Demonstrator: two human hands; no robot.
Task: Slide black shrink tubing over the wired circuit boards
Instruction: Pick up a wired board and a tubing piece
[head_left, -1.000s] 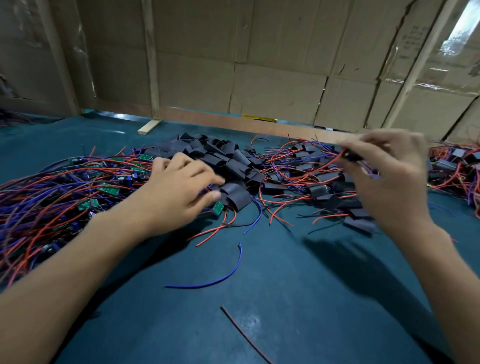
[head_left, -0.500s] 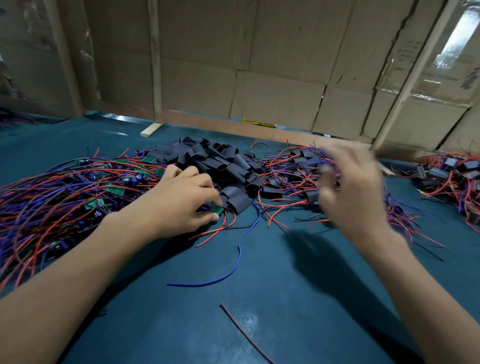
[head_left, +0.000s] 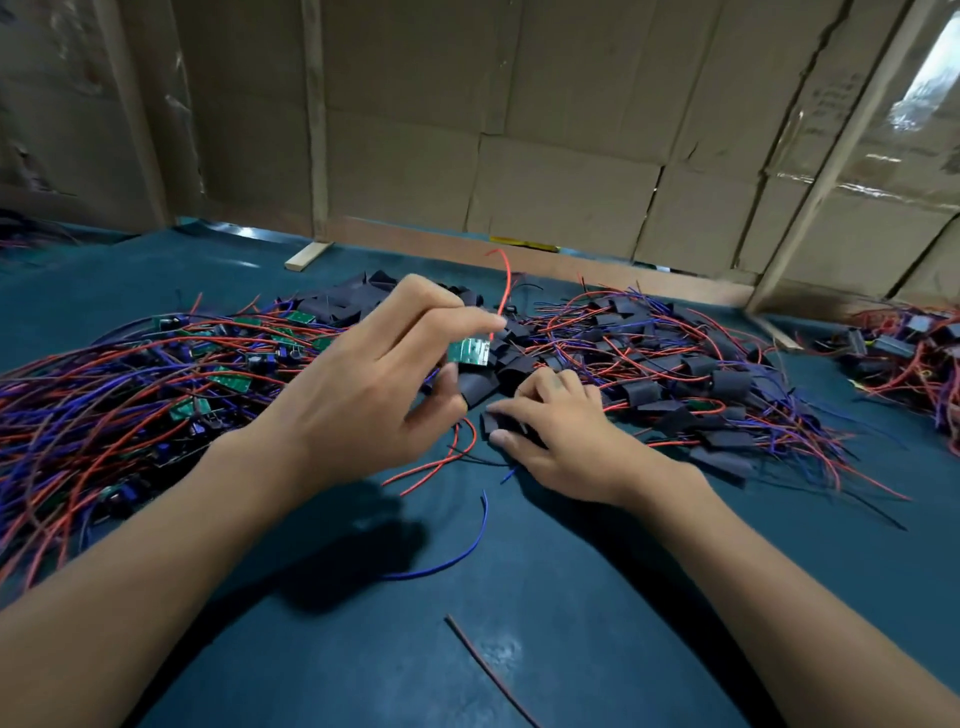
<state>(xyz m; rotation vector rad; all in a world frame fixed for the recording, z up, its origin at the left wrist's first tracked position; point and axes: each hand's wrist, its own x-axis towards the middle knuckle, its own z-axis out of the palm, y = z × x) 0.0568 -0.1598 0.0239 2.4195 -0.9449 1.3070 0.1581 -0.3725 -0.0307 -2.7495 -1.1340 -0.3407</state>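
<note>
My left hand (head_left: 363, 384) is raised above the table and pinches a small green circuit board (head_left: 469, 352) between fingers and thumb; its red wire (head_left: 503, 280) stands up behind. My right hand (head_left: 558, 431) lies low on the table, its thumb and fingers closed on a flat piece of black shrink tubing (head_left: 496, 421). More black tubing pieces (head_left: 358, 301) are heaped behind my hands. Bare green boards with red and blue wires (head_left: 130, 395) are piled at the left.
Boards with tubing on them and tangled wires (head_left: 691, 374) spread to the right, with another heap (head_left: 904, 353) at the far right. Loose blue (head_left: 467, 545) and red (head_left: 488, 670) wire offcuts lie on the teal table (head_left: 571, 623). Cardboard walls (head_left: 519, 156) close the back.
My left hand lifted off the pile with a green board pinched in it. My right hand came down from mid-air to the tubing pieces and took hold of one.
</note>
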